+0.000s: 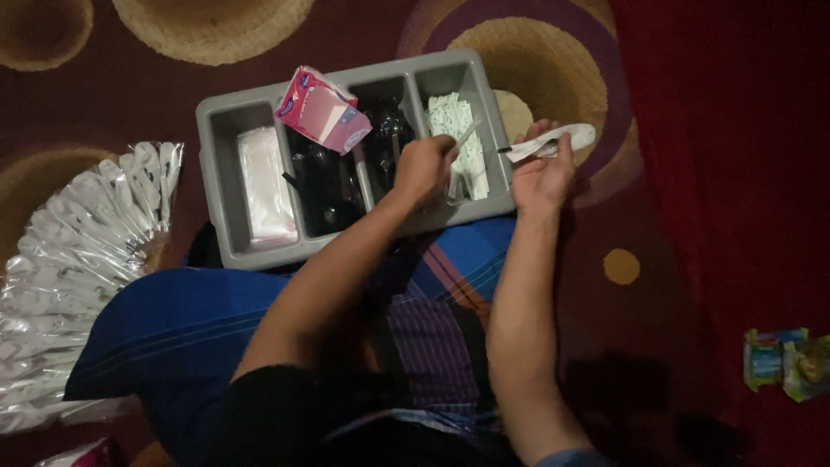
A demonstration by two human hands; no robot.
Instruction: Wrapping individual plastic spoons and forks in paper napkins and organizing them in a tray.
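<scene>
A grey plastic tray with four long compartments [216,186] sits on the patterned dark-red carpet [692,173] just ahead of the seated person's lap, close enough for both arms to reach in without leaning. The left hand [424,166] hovers over the tray's divider between its two right-hand compartments, fingers pinched on a slim white-wrapped stick [465,137] that slants up over the rightmost compartment. That compartment holds a stack of small white sachets with green print [456,130]; the two middle ones hold dark plastic cutlery [333,186], hard to make out in the dim light, and the leftmost holds a pile of flat white packets [264,182]. A pink-and-white cardboard box with its flap open [322,109] rests tilted across the tray's back rim, over the middle compartments. Just beyond the tray's right edge the right hand [540,173] is turned palm-up, fingers curled around a clear plastic sleeve with a white spoon inside [558,140], held level with its open end toward the tray, seemingly so items can slide in. Left of the tray lies a fanned spread of shiny sealed sleeves [78,242]. Far to the right of the tray, two small green-and-blue packets [782,361] lie on the carpet.
</scene>
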